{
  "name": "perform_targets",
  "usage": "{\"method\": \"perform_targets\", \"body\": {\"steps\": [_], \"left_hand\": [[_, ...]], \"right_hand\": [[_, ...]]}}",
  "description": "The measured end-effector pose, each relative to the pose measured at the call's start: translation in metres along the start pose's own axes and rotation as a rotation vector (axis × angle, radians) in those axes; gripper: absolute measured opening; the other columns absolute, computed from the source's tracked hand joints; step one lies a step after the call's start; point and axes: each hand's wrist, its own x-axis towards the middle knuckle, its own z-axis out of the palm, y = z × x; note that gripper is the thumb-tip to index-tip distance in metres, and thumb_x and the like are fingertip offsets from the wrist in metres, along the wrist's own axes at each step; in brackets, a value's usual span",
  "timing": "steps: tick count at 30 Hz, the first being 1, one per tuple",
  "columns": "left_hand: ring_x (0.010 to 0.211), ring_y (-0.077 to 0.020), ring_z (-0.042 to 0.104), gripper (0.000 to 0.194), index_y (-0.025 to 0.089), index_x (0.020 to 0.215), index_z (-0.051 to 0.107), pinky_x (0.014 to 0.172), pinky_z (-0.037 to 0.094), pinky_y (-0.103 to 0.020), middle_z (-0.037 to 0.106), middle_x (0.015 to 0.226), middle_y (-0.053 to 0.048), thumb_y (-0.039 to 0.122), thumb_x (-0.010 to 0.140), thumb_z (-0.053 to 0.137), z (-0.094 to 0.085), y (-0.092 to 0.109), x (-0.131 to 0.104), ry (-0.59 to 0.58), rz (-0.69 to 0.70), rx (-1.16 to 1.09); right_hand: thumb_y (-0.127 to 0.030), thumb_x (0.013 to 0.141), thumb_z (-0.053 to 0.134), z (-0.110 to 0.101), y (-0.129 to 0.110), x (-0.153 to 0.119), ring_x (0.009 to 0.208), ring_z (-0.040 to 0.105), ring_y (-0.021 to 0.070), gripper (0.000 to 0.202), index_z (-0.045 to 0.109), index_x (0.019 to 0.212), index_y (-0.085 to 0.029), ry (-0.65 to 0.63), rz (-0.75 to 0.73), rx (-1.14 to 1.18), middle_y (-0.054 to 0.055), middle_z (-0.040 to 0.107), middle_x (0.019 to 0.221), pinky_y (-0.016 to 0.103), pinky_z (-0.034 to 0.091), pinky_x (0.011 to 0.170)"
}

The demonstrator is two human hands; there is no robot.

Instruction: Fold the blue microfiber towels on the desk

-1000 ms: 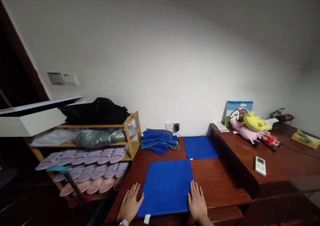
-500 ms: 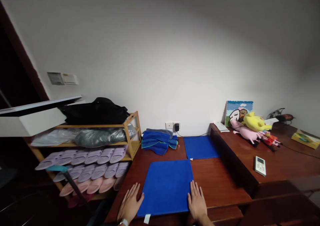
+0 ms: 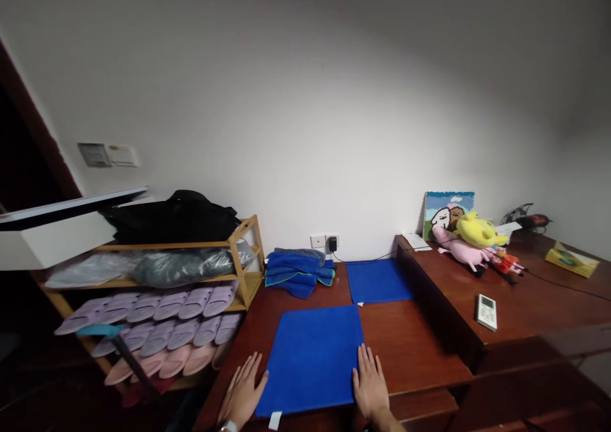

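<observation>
A blue cloth (image 3: 312, 359) lies flat on the brown wooden table (image 3: 405, 346), a white tag (image 3: 275, 420) at its near left corner. My left hand (image 3: 242, 390) rests open by the cloth's left edge, thumb reaching to that edge. On the other side my right hand (image 3: 370, 381) lies flat with fingers stretched, at the cloth's right edge. Neither hand holds anything. Behind, a second blue cloth (image 3: 379, 281) is spread near the wall, and a pile of crumpled blue cloths (image 3: 300, 271) sits to its left.
Left of the table stands a wooden shoe rack (image 3: 245, 276) with several slippers (image 3: 172, 305) and a black bag (image 3: 172, 219) on top. A higher desk (image 3: 534, 298) on the right bears plush toys (image 3: 480, 229), a remote control (image 3: 486, 312) and a tissue pack (image 3: 571, 260). A charger (image 3: 333, 244) is plugged into the wall.
The whole view has shifted slightly, so things appear a little further left. Both hands keep their places at the cloth's edges, and the cloth stays flat.
</observation>
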Motion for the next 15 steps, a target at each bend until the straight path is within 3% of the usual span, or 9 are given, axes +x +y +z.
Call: {"method": "perform_targets", "body": {"steps": [3, 6, 9, 12, 15], "left_hand": [[0.144, -0.0253, 0.049, 0.065, 0.016, 0.142, 0.057, 0.124, 0.033, -0.048, 0.058, 0.151, -0.01, 0.05, 0.094, 0.031, -0.003, -0.001, 0.006, 0.017, -0.041, -0.055], [0.138, -0.0268, 0.056, 0.058, 0.018, 0.134, 0.064, 0.12, 0.039, -0.049, 0.064, 0.145, -0.009, 0.045, 0.096, 0.029, -0.004, 0.022, 0.009, 0.159, -0.043, -0.091], [0.136, -0.0256, 0.057, 0.053, 0.022, 0.131, 0.068, 0.117, 0.045, -0.044, 0.065, 0.143, -0.007, 0.042, 0.099, 0.031, 0.001, 0.08, 0.007, 0.229, 0.112, -0.139], [0.142, -0.0242, 0.051, 0.047, 0.03, 0.135, 0.066, 0.119, 0.044, -0.043, 0.059, 0.151, -0.002, 0.042, 0.101, 0.036, 0.014, 0.158, -0.003, 0.127, 0.342, -0.175], [0.149, -0.0231, 0.042, 0.052, 0.033, 0.151, 0.049, 0.123, 0.038, -0.046, 0.046, 0.161, 0.001, 0.043, 0.104, 0.032, 0.032, 0.225, -0.016, -0.008, 0.481, -0.164]], "right_hand": [[-0.045, 0.103, 0.022, -0.001, -0.002, 0.0, 0.157, 0.015, 0.0234, 0.065, 0.027, 0.16, -0.017, 0.009, 0.001, 0.014, 0.0, 0.019, 0.168, 0.046, 0.015, 0.129], [-0.045, 0.102, 0.022, 0.001, -0.002, 0.002, 0.157, 0.015, 0.0235, 0.064, 0.026, 0.161, -0.018, 0.022, 0.0, 0.026, -0.001, 0.018, 0.168, 0.046, 0.015, 0.129], [-0.045, 0.102, 0.023, 0.007, 0.002, 0.004, 0.157, 0.016, 0.0244, 0.063, 0.028, 0.16, -0.021, 0.043, 0.0, 0.04, -0.002, 0.02, 0.167, 0.048, 0.016, 0.129], [-0.046, 0.103, 0.023, 0.015, 0.006, 0.007, 0.156, 0.016, 0.0246, 0.062, 0.028, 0.16, -0.022, 0.069, -0.022, 0.062, -0.002, 0.021, 0.167, 0.048, 0.016, 0.129], [-0.044, 0.104, 0.02, 0.021, 0.01, 0.009, 0.157, 0.016, 0.0233, 0.06, 0.028, 0.16, -0.023, 0.081, -0.044, 0.086, -0.002, 0.021, 0.167, 0.048, 0.016, 0.129]]}}
